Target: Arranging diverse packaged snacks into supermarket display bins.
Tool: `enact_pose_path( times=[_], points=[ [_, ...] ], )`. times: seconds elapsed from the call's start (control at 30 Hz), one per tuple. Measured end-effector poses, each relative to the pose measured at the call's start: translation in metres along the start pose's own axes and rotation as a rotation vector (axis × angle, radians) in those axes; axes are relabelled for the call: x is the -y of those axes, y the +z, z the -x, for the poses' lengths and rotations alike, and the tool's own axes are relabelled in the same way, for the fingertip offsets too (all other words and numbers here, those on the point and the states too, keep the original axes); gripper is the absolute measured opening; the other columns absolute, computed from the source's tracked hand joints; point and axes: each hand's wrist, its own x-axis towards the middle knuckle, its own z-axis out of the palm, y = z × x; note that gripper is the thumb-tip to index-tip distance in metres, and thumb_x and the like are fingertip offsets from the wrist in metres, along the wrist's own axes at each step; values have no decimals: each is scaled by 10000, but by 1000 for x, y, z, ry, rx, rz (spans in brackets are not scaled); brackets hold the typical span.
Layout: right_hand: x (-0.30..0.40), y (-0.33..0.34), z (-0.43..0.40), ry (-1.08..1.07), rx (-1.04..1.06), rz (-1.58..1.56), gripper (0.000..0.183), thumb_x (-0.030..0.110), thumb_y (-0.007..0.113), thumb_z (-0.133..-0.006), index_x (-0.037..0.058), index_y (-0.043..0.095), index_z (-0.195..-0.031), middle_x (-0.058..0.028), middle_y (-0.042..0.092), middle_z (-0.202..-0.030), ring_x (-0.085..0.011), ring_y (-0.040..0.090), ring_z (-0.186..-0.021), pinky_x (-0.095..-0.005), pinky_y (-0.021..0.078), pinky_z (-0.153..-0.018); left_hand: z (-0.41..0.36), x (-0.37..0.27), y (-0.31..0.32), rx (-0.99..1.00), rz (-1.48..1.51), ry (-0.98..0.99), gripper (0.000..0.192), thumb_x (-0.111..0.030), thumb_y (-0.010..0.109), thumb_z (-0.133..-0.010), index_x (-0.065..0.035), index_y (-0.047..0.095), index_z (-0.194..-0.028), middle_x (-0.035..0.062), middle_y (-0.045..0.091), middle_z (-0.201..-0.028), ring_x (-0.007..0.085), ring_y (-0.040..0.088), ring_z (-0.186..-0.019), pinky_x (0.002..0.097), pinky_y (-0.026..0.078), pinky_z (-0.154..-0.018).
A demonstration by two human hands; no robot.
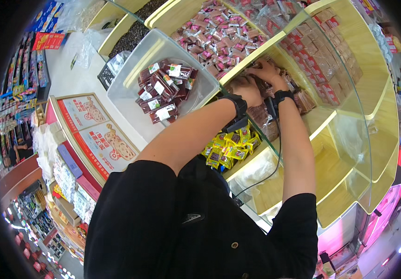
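Both my hands reach into a wooden display compartment of brown packaged snacks (pixel 261 113). My left hand (pixel 245 89) lies among the packets against the wooden divider (pixel 254 55), its fingers largely hidden. Just to its right, my right hand (pixel 266 71) is bent over the packets, with its fingertips down among them; whether it grips one cannot be made out. A translucent plastic bin (pixel 123 82) stands left of my hands and contains dark red-brown wrapped packets with white labels (pixel 160 89). Each wrist wears a black band.
A glass panel (pixel 357 101) curves along the compartments at right. Pink-and-brown wrapped sweets (pixel 221 35) fill the compartment beyond the divider; yellow packets (pixel 233 144) lie below my left wrist. A framed sign (pixel 95 129) stands at left. A black cable (pixel 280 150) hangs from my right wrist.
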Motion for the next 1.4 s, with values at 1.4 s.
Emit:
enact_pose_path(
  times=[1.4],
  points=[
    [-22, -17, 258, 162, -754, 567, 435, 296, 556, -860, 110, 596, -1251, -105, 638, -1179, -294, 530, -1177, -428, 392, -1024, -81, -31, -24, 610, -142, 606, 401, -284, 389, -945, -54, 562, -1225, 194, 514, -1363, 368, 525, -1173, 462, 371, -997]
  ],
)
